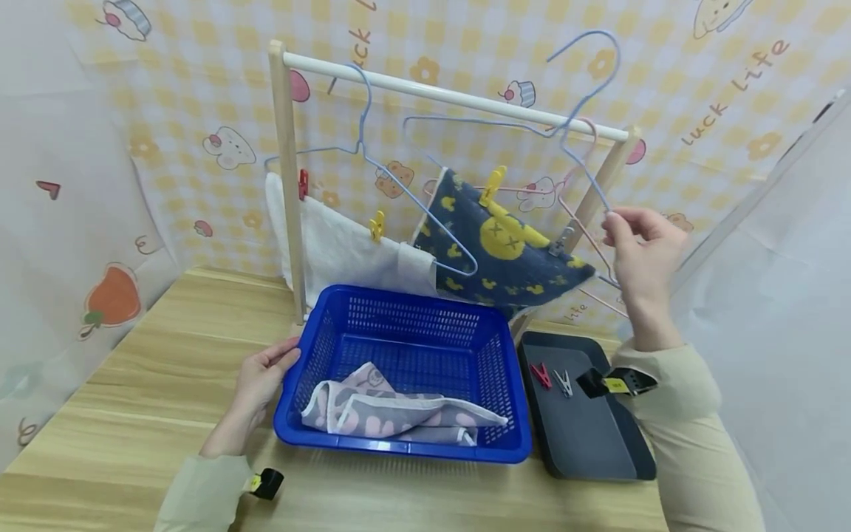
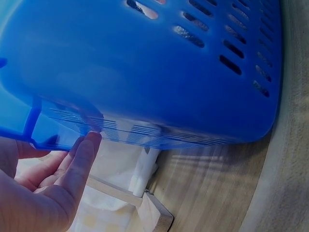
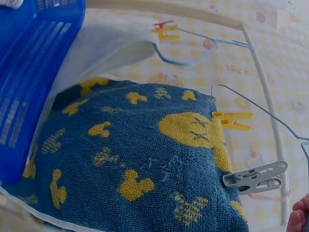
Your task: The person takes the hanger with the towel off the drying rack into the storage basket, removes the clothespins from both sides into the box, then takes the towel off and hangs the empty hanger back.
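My right hand (image 1: 645, 255) pinches the side of a light blue wire hanger (image 1: 595, 185), whose hook rises above the rack's rail. From this hanger hangs a dark blue towel (image 3: 145, 145) with yellow figures, clipped by a yellow clothespin (image 3: 234, 121) and a grey clothespin (image 3: 256, 177). At the left, my left hand (image 1: 262, 377) holds the rim of a blue plastic basket (image 1: 405, 448); in the left wrist view its fingers (image 2: 79, 162) lie under the rim. A folded grey and pink towel (image 1: 392, 414) lies in the basket.
Behind the basket stands a rack with a white rail (image 1: 425, 90). Another blue hanger (image 1: 362, 122) there bears a white cloth (image 1: 346, 247) with red and yellow clothespins. A pink hanger (image 1: 578, 214) hangs at right. Below, a dark grey tray (image 1: 592, 436) holds red and white clothespins.
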The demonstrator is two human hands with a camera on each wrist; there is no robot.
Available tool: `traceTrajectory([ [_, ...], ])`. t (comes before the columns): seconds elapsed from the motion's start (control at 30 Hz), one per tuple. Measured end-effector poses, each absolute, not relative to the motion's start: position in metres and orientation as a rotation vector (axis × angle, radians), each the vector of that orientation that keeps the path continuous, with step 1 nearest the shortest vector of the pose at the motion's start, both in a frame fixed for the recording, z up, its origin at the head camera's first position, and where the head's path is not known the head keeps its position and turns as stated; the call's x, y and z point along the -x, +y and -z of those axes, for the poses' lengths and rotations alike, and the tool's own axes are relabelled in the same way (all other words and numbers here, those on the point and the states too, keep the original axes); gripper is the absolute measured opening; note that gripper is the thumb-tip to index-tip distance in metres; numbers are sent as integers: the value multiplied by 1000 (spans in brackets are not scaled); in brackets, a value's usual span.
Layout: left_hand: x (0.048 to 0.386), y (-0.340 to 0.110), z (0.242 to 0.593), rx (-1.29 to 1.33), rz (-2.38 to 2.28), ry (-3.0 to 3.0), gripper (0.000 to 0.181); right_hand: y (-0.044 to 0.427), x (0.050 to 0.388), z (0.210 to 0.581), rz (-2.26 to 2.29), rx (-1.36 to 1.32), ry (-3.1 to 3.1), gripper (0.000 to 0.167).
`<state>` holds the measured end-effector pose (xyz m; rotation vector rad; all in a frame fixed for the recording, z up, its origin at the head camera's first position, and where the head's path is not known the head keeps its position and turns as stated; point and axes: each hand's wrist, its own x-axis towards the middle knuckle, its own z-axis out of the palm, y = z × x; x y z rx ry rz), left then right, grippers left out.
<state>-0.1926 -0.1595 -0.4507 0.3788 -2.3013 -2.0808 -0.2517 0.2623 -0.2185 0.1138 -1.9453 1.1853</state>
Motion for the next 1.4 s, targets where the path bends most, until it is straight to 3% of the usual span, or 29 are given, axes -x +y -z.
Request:
traceTrajectory([
  [0.23, 192, -160, 448, -364, 2071, -2314, 41, 295, 225, 212, -1251, -69, -1816, 9],
  [0.87, 193, -159, 448, -393, 2058, -2284, 41, 337, 173, 219, -834, 121, -1902, 12],
  [1.4, 192, -158, 449, -415, 2055, -2305, 39, 341, 168, 202, -1035, 73, -1801, 12],
])
